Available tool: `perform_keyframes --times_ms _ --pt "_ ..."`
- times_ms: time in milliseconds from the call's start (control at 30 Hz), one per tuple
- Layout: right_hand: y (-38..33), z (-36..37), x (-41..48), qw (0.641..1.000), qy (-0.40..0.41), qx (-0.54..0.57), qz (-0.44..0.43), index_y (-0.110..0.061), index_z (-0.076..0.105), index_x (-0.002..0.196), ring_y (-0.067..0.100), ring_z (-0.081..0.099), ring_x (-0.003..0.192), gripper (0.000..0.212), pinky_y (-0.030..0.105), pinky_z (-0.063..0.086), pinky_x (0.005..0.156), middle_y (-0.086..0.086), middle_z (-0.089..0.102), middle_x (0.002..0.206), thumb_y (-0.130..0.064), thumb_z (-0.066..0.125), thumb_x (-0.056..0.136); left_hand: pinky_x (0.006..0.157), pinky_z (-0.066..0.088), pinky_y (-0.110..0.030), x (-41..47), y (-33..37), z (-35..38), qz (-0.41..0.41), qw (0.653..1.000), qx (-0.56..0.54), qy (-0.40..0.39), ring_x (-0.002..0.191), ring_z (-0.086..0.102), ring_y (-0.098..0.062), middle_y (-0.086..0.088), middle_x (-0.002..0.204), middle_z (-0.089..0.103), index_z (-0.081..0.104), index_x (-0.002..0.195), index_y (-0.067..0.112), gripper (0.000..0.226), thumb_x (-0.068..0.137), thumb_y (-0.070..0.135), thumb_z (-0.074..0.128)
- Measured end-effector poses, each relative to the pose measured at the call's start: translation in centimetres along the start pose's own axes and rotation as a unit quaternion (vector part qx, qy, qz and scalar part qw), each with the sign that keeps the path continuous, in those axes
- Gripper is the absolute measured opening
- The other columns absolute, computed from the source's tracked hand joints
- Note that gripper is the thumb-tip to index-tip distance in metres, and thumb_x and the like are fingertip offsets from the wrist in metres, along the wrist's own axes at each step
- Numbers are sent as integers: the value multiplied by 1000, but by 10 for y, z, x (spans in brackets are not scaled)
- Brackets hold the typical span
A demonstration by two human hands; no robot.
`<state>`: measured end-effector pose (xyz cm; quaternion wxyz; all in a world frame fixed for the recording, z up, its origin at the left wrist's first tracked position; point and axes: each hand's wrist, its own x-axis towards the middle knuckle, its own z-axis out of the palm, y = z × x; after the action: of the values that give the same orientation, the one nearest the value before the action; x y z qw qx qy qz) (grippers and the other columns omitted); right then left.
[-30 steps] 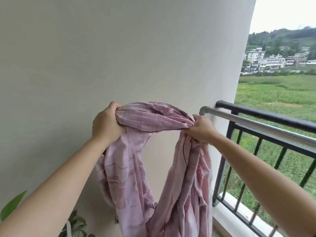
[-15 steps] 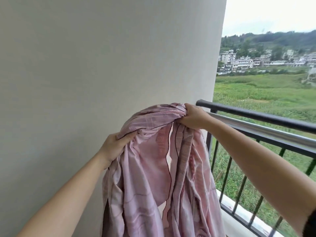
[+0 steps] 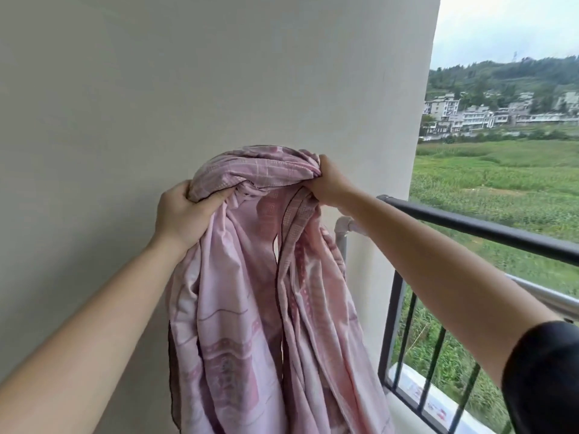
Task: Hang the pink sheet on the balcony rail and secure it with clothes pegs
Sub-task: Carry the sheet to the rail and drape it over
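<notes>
The pink patterned sheet hangs bunched in front of me against the cream wall, its folds dropping past the bottom of the view. My left hand grips a gathered edge at the left. My right hand clutches the bunched top, a little higher and to the right. The black balcony rail runs from the wall off to the right, just beyond my right forearm. A silver pole runs below and inside it. The sheet is held off the rail. No clothes pegs are visible.
The cream wall fills the left and centre. Black vertical bars stand under the rail, with a pale ledge at their base. Green fields and distant buildings lie beyond.
My hands have drawn closer together and the sheet has bunched up between them. My right hand has risen above the rail end, and the view has swung left toward the wall.
</notes>
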<state>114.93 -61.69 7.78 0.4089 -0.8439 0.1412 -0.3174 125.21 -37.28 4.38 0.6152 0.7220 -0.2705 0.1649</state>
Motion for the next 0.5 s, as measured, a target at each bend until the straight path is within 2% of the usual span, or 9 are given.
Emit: perform_keyframes --times_ms 33,100,167,233,300,367,500 --pt "4 2 13 1000 10 23 -5 -12 49 118 32 68 95 29 53 59 74 11 64 109 -19 54 91 66 52 -32 8 0 7 6 1000 13 14 66 62 -2 9 73 72 71 76 20 52 57 68 75" --pt "13 4 37 999 29 38 -16 -11 46 121 31 64 101 30 54 56 84 10 61 109 -20 53 92 64 50 -32 23 0 23 20 998 43 40 64 60 -5 8 70 69 66 72 19 51 58 68 74" --pt "22 5 58 996 45 67 -24 -9 43 122 32 61 103 31 51 54 85 12 60 112 -18 52 94 65 51 -36 34 3 38 36 995 70 63 69 63 -15 4 72 69 63 70 19 49 60 65 72" --pt "33 3 73 994 69 77 -37 -7 43 121 26 58 101 30 41 53 80 9 58 109 -16 52 94 65 49 -37 43 6 56 63 989 107 78 74 63 -25 -4 77 68 60 69 19 47 61 64 69" --pt "46 -7 86 995 78 46 -46 -7 44 120 25 56 98 29 34 48 72 7 57 105 -13 53 92 65 45 -35 46 8 75 78 985 130 80 79 61 -29 -7 82 66 60 73 20 44 61 61 68" --pt "59 -26 95 996 71 -21 -46 -4 46 120 30 59 101 31 38 48 76 14 61 110 -10 54 90 64 39 -32 45 10 92 85 984 141 68 80 58 -29 -5 82 61 59 74 19 42 58 57 68" --pt "75 -74 96 980 69 -176 -69 -1 51 117 35 59 100 35 29 39 69 23 58 113 -3 57 83 64 43 -38 38 13 114 113 974 195 22 83 57 -34 -12 86 63 58 78 14 40 61 40 83"
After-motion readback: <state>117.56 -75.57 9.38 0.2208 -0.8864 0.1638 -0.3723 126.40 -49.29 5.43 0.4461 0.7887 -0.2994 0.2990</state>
